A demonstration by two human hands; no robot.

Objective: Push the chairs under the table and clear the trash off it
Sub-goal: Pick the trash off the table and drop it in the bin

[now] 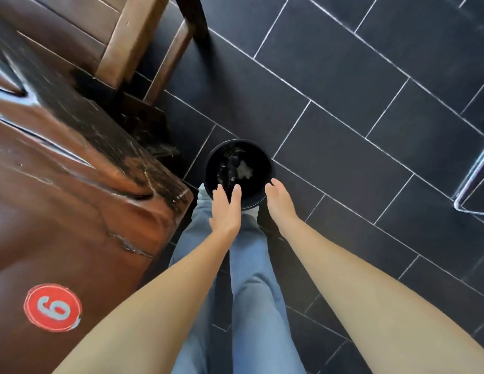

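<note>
Bare forearms, light blue jeans (251, 279)

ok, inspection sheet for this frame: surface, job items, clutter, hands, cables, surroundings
Surface: dark wooden table, glossy, worn edge, red round sticker with a digit; no trash on the visible part.
Job's things: wooden chair at the table's far side, partly tucked; black bin on the floor, pale scraps inside.
Clutter: nothing seen.
Hands: left hand and right hand open, empty, at the bin's near rim; contact unclear.
Cables: nothing seen.
Surroundings: dark tiled floor; metal frame at right edge.
</note>
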